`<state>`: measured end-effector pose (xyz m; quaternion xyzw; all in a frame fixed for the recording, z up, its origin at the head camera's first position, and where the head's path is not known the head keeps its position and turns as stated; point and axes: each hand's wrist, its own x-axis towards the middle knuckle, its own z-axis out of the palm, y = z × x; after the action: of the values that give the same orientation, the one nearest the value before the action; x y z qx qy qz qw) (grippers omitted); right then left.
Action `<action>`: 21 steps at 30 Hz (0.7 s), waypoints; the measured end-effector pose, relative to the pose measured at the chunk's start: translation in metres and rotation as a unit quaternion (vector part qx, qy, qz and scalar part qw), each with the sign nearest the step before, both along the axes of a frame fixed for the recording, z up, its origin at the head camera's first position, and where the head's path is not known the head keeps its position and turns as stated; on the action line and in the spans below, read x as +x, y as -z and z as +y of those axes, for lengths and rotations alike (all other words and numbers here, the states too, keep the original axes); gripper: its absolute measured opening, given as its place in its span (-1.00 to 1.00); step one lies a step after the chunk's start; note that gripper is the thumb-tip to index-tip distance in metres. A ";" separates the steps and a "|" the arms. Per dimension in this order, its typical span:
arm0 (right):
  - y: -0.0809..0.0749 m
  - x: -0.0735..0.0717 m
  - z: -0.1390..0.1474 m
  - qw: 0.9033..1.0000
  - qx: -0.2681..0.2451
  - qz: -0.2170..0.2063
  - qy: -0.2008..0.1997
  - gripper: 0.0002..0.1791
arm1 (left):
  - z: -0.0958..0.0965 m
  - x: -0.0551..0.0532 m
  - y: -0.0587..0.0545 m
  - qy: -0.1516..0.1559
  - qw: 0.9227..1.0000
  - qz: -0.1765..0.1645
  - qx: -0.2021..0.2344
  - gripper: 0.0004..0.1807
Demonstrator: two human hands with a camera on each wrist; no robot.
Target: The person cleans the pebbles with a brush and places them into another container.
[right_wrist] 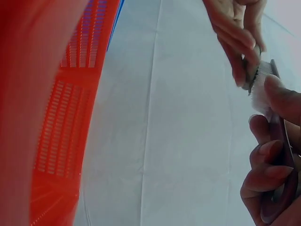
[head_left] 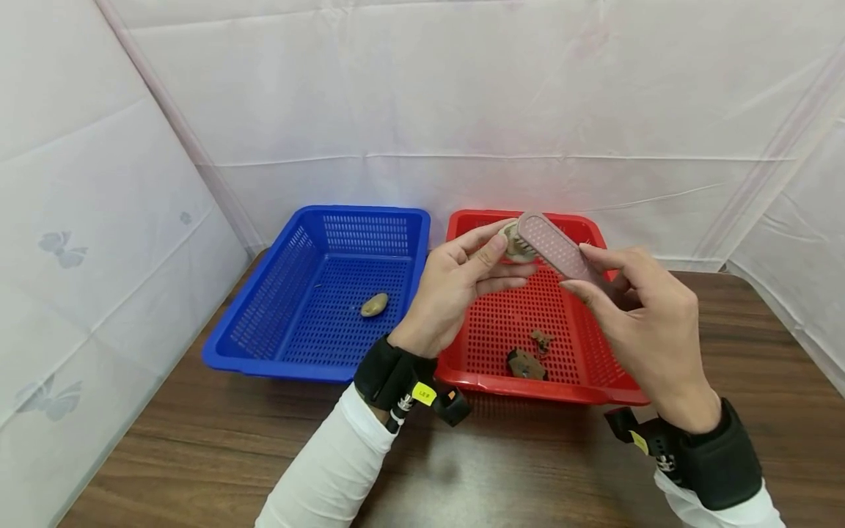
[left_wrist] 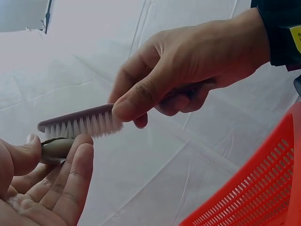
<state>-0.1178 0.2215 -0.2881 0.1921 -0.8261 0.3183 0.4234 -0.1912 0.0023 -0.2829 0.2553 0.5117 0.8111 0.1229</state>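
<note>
Over the red basket, my left hand (head_left: 452, 290) pinches a small greenish-brown stone (left_wrist: 55, 149) between thumb and fingers. My right hand (head_left: 650, 315) grips the handle of a pinkish-mauve scrub brush (head_left: 557, 248). Its white bristles (left_wrist: 87, 126) face down onto the stone's upper side in the left wrist view. Dark dirt shows along the top of the stone. Right wrist view: the brush handle (right_wrist: 283, 183) lies across the curled right fingers, and the bristle end meets the stone.
The red basket (head_left: 541, 390) holds a dirt-covered stone (head_left: 527, 364) and a small brown clod (head_left: 543, 340). To its left, a blue basket (head_left: 280, 368) contains one smooth tan stone (head_left: 374, 305). Both stand on a brown wooden table (head_left: 218, 447), with white sheeting (head_left: 422, 88) behind.
</note>
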 end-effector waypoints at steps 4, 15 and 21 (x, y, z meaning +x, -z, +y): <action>0.002 -0.002 0.003 1.000 0.002 0.006 0.022 -0.33 | 0.001 0.000 0.000 0.003 1.000 -0.001 -0.001 -0.59; -0.003 0.004 0.002 0.999 -0.042 -0.013 0.013 -0.52 | 0.001 0.000 -0.001 0.012 1.000 -0.005 0.013 -0.57; -0.001 0.005 -0.008 0.998 -0.036 -0.035 -0.040 -0.36 | 0.000 0.000 0.001 0.011 1.000 -0.014 0.012 -0.57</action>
<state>-0.1133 0.2139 -0.2874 0.1988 -0.8201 0.3711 0.3875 -0.1913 0.0020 -0.2836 0.2510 0.4974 0.8191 0.1364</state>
